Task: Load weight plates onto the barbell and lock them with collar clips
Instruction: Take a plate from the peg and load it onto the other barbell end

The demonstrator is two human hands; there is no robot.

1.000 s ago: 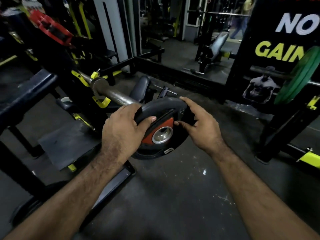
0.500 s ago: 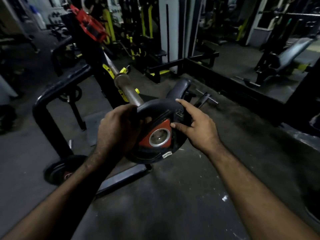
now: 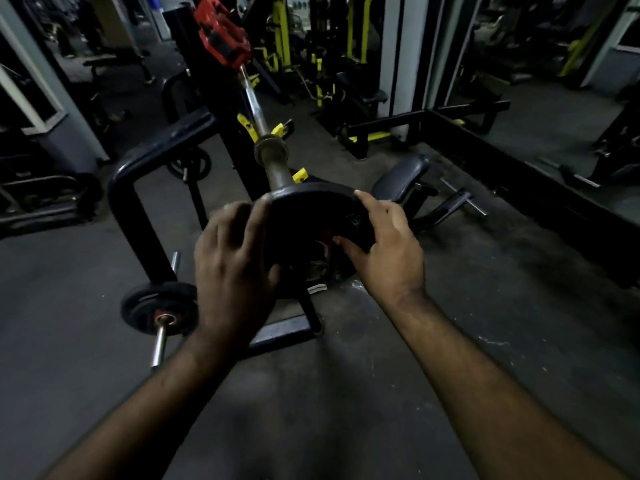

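Two hands hold a black weight plate (image 3: 313,216) at the near end of the barbell (image 3: 273,168), with bare floor (image 3: 346,393) below. The left hand (image 3: 233,268) clamps its left rim; the right hand (image 3: 388,251) presses fingers on its face and upper rim. A red plate (image 3: 221,32) sits at the far end.

Two bare hands: left (image 3: 235,268), right (image 3: 388,251). One steel barbell (image 3: 266,150). Three round weight plates: black held (image 3: 311,216), black on low peg (image 3: 156,306), red far end (image 3: 221,29).
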